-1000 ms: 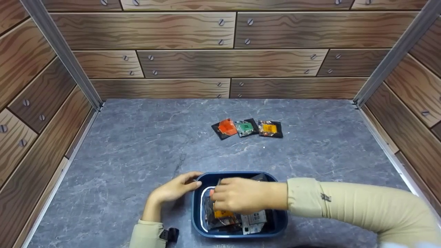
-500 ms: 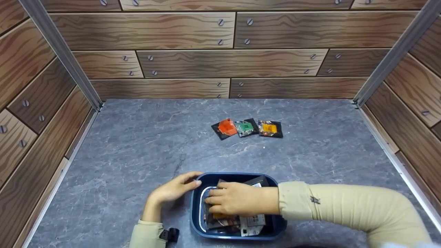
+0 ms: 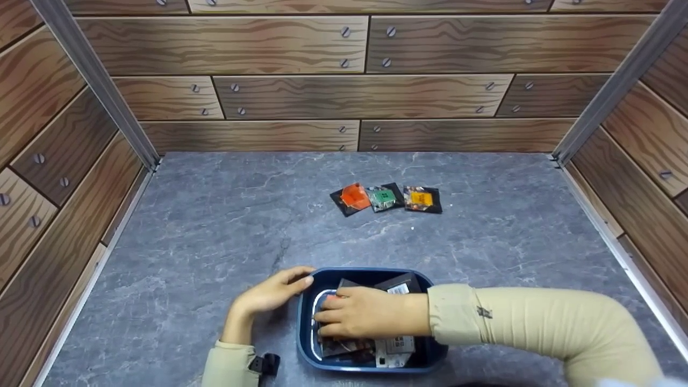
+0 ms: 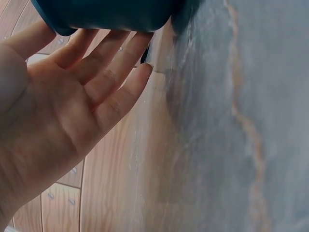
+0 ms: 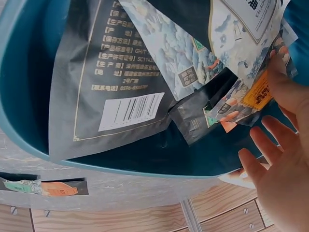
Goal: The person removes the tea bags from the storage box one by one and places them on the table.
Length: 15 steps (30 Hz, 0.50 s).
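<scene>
Loads of room on the desk (image 3: 376, 242) between the blue tub (image 3: 371, 369) and three sachets (image 3: 383, 198), but the right hand (image 3: 365, 314) blocks the tub's middle.

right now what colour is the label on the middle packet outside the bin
Green; the label shows best in the head view.

The blue tub (image 3: 371, 370) is showing smooth plastic. By its far right corner, a black packet (image 5: 106, 87) is looking matt.
</scene>
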Each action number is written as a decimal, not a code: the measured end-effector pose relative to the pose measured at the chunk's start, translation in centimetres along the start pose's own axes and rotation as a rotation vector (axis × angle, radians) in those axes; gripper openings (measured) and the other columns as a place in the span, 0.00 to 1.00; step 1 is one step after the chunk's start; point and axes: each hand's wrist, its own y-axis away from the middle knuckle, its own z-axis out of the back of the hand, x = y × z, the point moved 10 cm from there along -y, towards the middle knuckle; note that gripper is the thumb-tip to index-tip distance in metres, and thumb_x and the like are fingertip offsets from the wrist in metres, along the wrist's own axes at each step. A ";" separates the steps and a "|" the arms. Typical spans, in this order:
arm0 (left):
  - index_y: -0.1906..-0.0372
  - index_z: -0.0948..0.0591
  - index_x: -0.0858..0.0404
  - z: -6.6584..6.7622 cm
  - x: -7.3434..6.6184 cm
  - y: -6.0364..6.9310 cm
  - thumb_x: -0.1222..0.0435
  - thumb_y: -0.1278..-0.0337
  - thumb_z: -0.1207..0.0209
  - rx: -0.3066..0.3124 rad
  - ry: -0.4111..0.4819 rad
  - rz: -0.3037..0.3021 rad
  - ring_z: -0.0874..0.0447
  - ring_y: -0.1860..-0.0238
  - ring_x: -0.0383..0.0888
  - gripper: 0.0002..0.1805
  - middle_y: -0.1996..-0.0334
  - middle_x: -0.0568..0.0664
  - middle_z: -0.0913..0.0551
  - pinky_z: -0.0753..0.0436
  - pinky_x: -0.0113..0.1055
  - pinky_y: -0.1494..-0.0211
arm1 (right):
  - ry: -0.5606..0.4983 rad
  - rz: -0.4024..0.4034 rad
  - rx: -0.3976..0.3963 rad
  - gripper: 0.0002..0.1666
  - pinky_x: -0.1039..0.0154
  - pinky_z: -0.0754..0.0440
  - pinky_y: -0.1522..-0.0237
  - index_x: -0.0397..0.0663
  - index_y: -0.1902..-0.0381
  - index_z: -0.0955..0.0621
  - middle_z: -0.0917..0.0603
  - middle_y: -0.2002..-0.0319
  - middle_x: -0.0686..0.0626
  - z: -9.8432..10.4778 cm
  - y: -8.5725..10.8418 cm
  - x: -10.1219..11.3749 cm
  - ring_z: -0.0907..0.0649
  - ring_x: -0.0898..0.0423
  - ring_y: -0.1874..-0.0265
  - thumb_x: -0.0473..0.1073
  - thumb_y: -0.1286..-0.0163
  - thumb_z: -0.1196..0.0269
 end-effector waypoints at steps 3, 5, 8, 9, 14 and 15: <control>0.36 0.27 0.70 -0.1 0.0 0.1 0.59 0.23 0.52 -0.010 -0.002 0.017 0.30 0.35 0.57 0.23 0.39 0.60 0.23 0.34 0.54 0.31 | -0.013 -0.006 -0.004 0.20 0.66 0.24 0.52 0.67 0.41 0.20 0.20 0.40 0.61 -0.2 -0.1 0.1 0.24 0.60 0.44 0.57 0.27 0.46; 0.36 0.26 0.70 -0.1 0.0 -0.1 0.60 0.23 0.51 -0.012 -0.003 0.013 0.29 0.36 0.57 0.22 0.40 0.60 0.23 0.33 0.53 0.31 | -0.014 -0.003 -0.015 0.19 0.66 0.24 0.51 0.67 0.42 0.19 0.20 0.41 0.60 -0.1 -0.1 0.0 0.23 0.60 0.44 0.57 0.27 0.45; 0.38 0.26 0.70 -0.1 -0.2 -0.4 0.61 0.24 0.51 -0.016 -0.004 0.010 0.27 0.39 0.55 0.20 0.42 0.60 0.22 0.30 0.51 0.34 | 0.006 0.001 -0.036 0.19 0.65 0.24 0.51 0.66 0.44 0.19 0.19 0.45 0.60 0.3 -0.1 -0.1 0.23 0.59 0.45 0.53 0.28 0.48; 0.39 0.26 0.70 -0.2 -0.1 -0.5 0.61 0.24 0.51 -0.015 -0.003 0.013 0.26 0.40 0.54 0.20 0.43 0.60 0.21 0.29 0.50 0.34 | 0.016 0.003 -0.048 0.20 0.65 0.24 0.51 0.66 0.45 0.18 0.19 0.46 0.60 0.4 -0.1 -0.1 0.23 0.59 0.45 0.52 0.29 0.50; 0.35 0.28 0.69 -0.5 -0.2 0.0 0.60 0.23 0.52 -0.012 -0.017 0.037 0.28 0.37 0.56 0.21 0.39 0.61 0.24 0.31 0.51 0.32 | 0.046 0.011 -0.093 0.20 0.63 0.24 0.49 0.65 0.50 0.17 0.19 0.52 0.57 0.9 -0.5 0.3 0.22 0.58 0.47 0.50 0.30 0.54; 0.34 0.29 0.68 -0.6 -0.2 0.1 0.60 0.23 0.52 -0.014 -0.023 0.044 0.29 0.35 0.56 0.22 0.38 0.61 0.25 0.32 0.51 0.31 | 0.048 0.014 -0.096 0.19 0.63 0.24 0.49 0.65 0.52 0.17 0.20 0.52 0.57 0.9 -0.6 0.5 0.22 0.57 0.48 0.50 0.30 0.53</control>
